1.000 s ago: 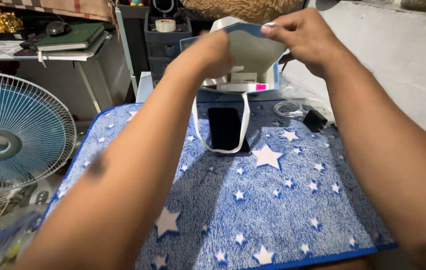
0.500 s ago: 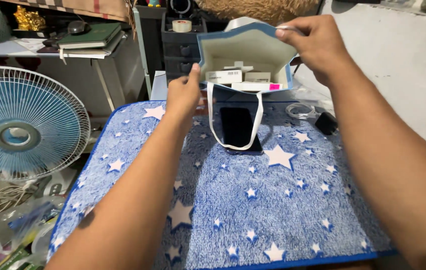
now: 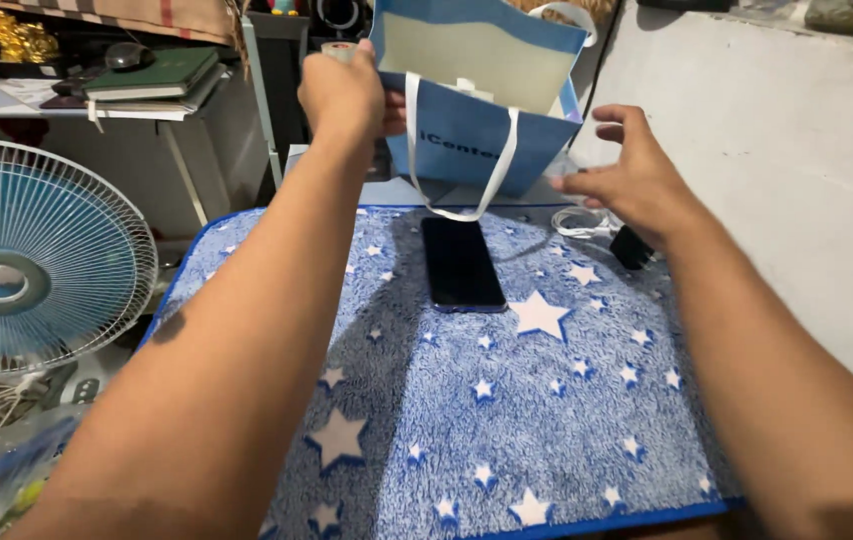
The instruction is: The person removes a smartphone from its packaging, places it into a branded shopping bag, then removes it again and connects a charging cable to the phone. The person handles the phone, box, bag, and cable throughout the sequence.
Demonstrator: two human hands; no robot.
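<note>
A: Where was the blue paper bag (image 3: pixel 467 110) at that moment?

B: It stood upright at the far edge of the star-pattern mat (image 3: pixel 507 420), mouth open to the top. The left hand (image 3: pixel 345 92) pinched its left rim, fingers closed on the paper, prob. to keep the bag steady and open. One white handle (image 3: pixel 459 165) hung down the front, its loop just reaching the mat; the other stood up at the back, top right.

A: And the right hand (image 3: pixel 625 180)?

B: It held nothing. Fingers were spread and a bit curled, hovering beside the bag's right lower corner, not touching it as far as could be seen. Under it lay a coiled white cable (image 3: pixel 577 220) and a small black charger (image 3: pixel 633 246), both near the wall side.

A: What about the phone?

B: A dark phone (image 3: pixel 461 262) lay flat on the mat, screen up, just in front of the bag, under the hanging handle loop but apart from both hands.

A: Other things around?

B: A pale blue fan (image 3: pixel 27 260) stood to the left of the mat. Behind it, a desk w/ green books (image 3: pixel 152 75). A roll of tape (image 3: pixel 339 50) showed just behind the left hand, partly hidden. The bag's inside could not be seen from that angle.
</note>
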